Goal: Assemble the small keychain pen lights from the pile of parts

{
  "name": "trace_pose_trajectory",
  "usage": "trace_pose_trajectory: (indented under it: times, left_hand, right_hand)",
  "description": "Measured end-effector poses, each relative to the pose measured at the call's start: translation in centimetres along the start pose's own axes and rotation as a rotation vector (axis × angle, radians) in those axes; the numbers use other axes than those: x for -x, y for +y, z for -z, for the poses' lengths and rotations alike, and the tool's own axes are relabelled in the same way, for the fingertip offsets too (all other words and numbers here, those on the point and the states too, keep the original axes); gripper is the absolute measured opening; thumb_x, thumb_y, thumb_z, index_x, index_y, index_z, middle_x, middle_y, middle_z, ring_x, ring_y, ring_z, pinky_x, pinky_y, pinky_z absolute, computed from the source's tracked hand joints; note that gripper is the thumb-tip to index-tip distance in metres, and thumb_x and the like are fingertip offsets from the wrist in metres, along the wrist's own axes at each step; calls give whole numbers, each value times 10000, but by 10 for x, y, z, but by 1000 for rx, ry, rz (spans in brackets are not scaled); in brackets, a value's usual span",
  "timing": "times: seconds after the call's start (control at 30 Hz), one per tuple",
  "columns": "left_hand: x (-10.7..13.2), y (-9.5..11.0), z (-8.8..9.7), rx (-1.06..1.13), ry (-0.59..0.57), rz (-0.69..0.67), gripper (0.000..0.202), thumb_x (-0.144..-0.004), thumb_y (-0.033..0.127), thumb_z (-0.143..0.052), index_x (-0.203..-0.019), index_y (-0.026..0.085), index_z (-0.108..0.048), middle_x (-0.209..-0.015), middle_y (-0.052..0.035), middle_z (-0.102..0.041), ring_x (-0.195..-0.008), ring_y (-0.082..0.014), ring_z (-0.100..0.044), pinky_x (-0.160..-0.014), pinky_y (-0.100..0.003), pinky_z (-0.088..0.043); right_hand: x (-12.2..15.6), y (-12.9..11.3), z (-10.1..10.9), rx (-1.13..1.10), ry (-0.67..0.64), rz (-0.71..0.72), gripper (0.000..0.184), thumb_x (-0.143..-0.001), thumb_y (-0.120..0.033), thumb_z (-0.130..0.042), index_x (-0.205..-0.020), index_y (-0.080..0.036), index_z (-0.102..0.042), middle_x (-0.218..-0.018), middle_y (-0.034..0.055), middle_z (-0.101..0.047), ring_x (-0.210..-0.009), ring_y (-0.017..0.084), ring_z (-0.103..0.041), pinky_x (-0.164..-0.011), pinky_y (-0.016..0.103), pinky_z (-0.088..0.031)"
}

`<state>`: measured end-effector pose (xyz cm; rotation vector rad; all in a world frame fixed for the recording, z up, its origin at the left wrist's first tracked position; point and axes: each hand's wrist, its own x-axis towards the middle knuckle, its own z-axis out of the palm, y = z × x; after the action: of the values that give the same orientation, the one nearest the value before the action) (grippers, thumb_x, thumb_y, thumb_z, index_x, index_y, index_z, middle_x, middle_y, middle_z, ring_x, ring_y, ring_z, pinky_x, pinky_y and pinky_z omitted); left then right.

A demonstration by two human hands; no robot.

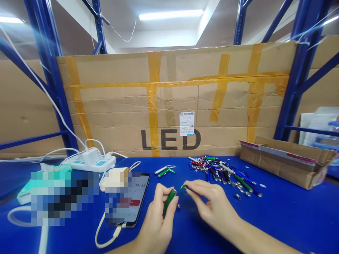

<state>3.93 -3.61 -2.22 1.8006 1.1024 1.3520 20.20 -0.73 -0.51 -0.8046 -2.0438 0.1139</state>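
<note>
Upright but tilted, a short green metal tube [168, 204], like a small flashlight body, is gripped between the thumb and fingers of my left hand [157, 222]. Its silvery upper end faces my right hand [212, 203]. That hand pinches a curved green carabiner clip [182, 190] at its fingertips, a small gap away from the tube. A small silvery piece shows just beside my left thumb, too small to make out. Beyond my hands lie silver and green tubes with clips [164, 171].
A pile of colourful metal tubes and clips [222, 173] lies back right, beside an open cardboard box [280, 160]. At left are a phone [132, 204], a cream-coloured block [113, 179], cables and a power strip [76, 163]. A cardboard sheet [122, 116] stands behind.
</note>
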Motion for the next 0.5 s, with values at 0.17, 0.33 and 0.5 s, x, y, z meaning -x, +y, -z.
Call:
trace_pose_trajectory:
  times: [0.17, 0.33, 0.5]
  left_hand:
    - [-5, 1, -1, -47, -14, 137, 113, -889, 331, -386, -908, 219, -386, -784, 5, -507, -767, -162, -523, -761, -304, -397]
    - [-12, 2, 2, -14, -23, 210, 139, -892, 359, -364, -948, 233, -347, -715, 40, -447, -692, -146, -486, -716, -283, -386]
    - [-13, 3, 2, -2, -28, 199, 151, -904, 388, -340, -902, 238, -323, -712, 46, -403, -669, -136, -431, -696, -273, -368]
  right_hand:
    - [-3, 18, 0, 51, -31, -58, 265, -863, -172, -419, -840, -179, -683, -774, 56, -689, -673, 174, -633, -634, 278, -495]
    - [-6, 38, -2, 202, -252, -172, 233, -866, -163, -438, -896, -151, -669, -768, 70, -671, -680, 192, -622, -638, 289, -477]
    - [-4, 50, -4, 315, -356, -243, 306, -860, -121, -435, -1114, -119, -606, -958, 130, -629, -879, 234, -598, -776, 348, -474]
